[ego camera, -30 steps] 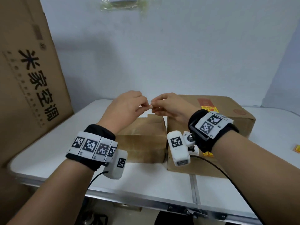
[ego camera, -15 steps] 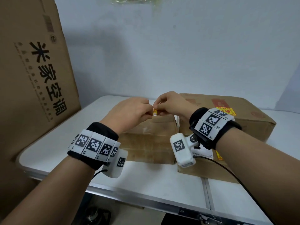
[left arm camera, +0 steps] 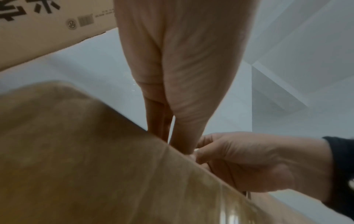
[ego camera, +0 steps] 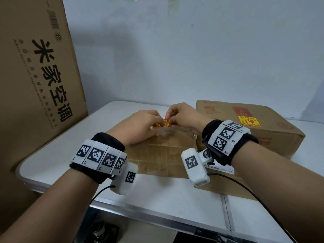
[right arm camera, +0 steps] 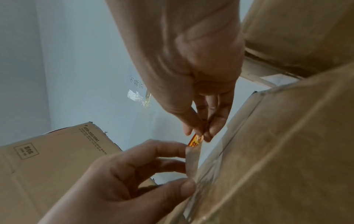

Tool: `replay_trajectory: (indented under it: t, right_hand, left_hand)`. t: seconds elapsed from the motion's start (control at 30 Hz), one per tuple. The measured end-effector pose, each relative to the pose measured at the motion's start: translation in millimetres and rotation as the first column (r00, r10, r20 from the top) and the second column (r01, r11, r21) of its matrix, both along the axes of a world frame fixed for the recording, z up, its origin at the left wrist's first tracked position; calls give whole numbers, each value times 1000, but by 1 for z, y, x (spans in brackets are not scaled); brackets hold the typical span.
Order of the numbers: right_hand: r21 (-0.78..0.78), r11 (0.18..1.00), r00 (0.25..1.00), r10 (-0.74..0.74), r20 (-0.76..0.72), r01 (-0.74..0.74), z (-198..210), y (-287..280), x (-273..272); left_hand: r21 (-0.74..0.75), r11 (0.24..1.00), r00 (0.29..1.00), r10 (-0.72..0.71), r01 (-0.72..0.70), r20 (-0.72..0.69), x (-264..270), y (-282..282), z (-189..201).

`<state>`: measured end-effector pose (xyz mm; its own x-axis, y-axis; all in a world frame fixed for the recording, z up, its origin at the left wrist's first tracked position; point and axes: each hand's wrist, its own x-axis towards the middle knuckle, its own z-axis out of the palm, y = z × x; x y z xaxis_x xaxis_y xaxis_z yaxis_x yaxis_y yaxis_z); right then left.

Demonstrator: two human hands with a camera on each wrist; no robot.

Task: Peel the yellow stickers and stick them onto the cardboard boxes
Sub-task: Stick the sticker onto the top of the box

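Together, the left hand (ego camera: 142, 125) and right hand (ego camera: 182, 116) each keep a pinching grip on a yellow sticker (ego camera: 165, 123) just above the small cardboard box (ego camera: 166, 155) on the white counter (ego camera: 157, 199).

On the worktop (ego camera: 157, 199), small box (ego camera: 163, 155) at centre, bigger box (ego camera: 263, 130) touching its right side and reaching further back. Sticker (ego camera: 249, 121) on top of the bigger box. Left of the worktop, tall carton (ego camera: 35, 76) leaning up against the wall (ego camera: 192, 50). Left hand (ego camera: 140, 127) and right hand (ego camera: 184, 116) meeting over the small box's far edge, second sticker (ego camera: 165, 122) pinched between them.
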<state>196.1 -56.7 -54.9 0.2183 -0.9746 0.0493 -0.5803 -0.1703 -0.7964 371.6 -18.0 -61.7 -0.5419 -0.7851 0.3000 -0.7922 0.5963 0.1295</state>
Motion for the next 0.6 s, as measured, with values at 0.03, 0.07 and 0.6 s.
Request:
replay_trajectory:
  t: [0.03, 0.07, 0.6]
  right_hand:
    - [-1, 1000, 1000, -9, -2, 9, -1, -1, 0]
    - [-1, 1000, 1000, -15, -3, 15, -1, 0, -1]
    - [7, 1000, 1000, -23, 17, 23, -10, 9, -2]
  left_hand:
    - [-8, 1000, 1000, 14, -14, -4, 0, -1, -2]
    - [-23, 999, 999, 32, -33, -5, 0, -2, -3]
    - [-83, 988, 974, 145, -133, 173, -18, 3, -7]
